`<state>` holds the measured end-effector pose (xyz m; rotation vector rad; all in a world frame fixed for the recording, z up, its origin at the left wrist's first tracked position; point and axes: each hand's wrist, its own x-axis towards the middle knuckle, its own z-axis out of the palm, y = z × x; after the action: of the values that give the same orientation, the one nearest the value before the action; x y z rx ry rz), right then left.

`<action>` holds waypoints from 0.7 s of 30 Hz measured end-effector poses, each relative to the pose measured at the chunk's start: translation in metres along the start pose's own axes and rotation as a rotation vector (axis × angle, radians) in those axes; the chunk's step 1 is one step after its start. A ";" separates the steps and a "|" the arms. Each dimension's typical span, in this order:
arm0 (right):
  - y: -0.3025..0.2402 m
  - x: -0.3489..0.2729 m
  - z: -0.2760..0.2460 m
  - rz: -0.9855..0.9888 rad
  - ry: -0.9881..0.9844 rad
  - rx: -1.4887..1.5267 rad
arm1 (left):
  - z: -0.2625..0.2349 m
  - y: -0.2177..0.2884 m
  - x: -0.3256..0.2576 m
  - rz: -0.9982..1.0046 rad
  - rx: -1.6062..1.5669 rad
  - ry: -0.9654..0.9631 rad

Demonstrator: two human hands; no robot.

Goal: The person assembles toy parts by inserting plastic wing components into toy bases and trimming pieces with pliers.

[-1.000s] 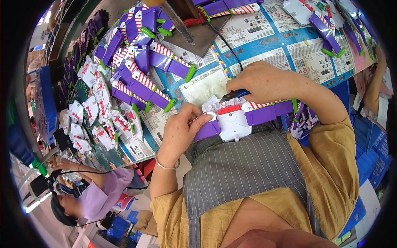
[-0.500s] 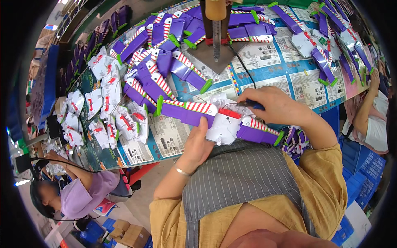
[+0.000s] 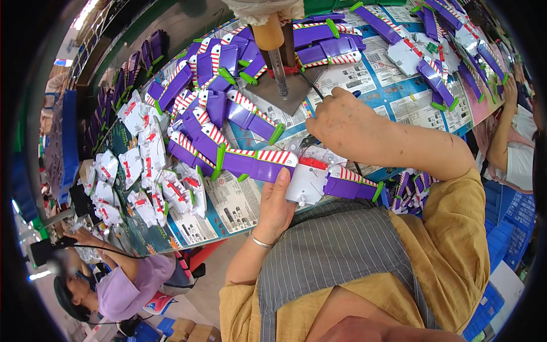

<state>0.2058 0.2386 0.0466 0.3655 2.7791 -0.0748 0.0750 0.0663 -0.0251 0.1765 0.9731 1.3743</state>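
My left hand (image 3: 277,205) grips a toy wing pack near its white middle body (image 3: 306,185), thumb on top of the purple wing. The wing pack has two purple wings (image 3: 250,164) with red-and-white striped edges and green tips, and a red part (image 3: 313,163) across the middle. Just beyond it, my right hand (image 3: 347,124) is closed with its fingers curled, above the table. The dark blue end of a tool (image 3: 356,93) shows beside its knuckles; the rest of that tool is mostly hidden by the hand.
An amber tool with a metal shaft (image 3: 278,74) hangs over a grey plate (image 3: 290,105). Purple wings (image 3: 219,62) pile up behind; white bodies (image 3: 149,148) heap at the left. More wing packs (image 3: 410,54) lie right. Co-workers sit at left (image 3: 134,285) and right (image 3: 515,142).
My right hand has lifted away from the white body and moved up and left toward the grey plate. My left hand still holds the wing pack, and the view has shifted slightly.
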 end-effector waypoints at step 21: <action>0.024 0.015 0.032 0.073 0.154 0.291 | 0.011 0.027 0.026 0.073 -0.009 0.102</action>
<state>0.2083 0.2622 0.0113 0.5666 2.9056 -0.4551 0.0594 0.1004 -0.0143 0.1376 1.0540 1.4663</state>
